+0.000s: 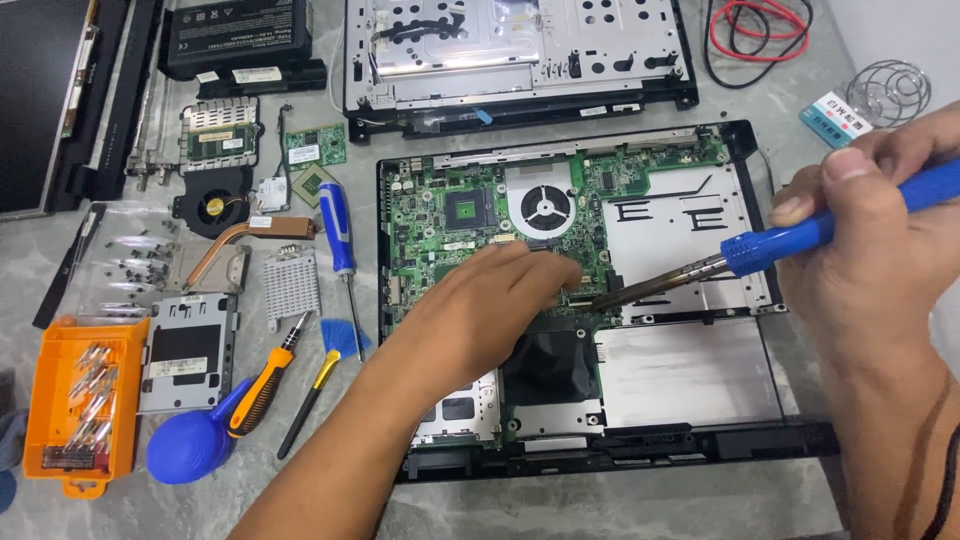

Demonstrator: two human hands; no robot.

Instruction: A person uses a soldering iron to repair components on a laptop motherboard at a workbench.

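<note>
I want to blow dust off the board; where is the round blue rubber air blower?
In the head view, the round blue rubber air blower lies at lower left, between the orange bit case and the orange-handled screwdriver.

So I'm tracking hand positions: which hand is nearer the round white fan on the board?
Left. The left hand rests just below the fan; the right hand is far right.
</note>
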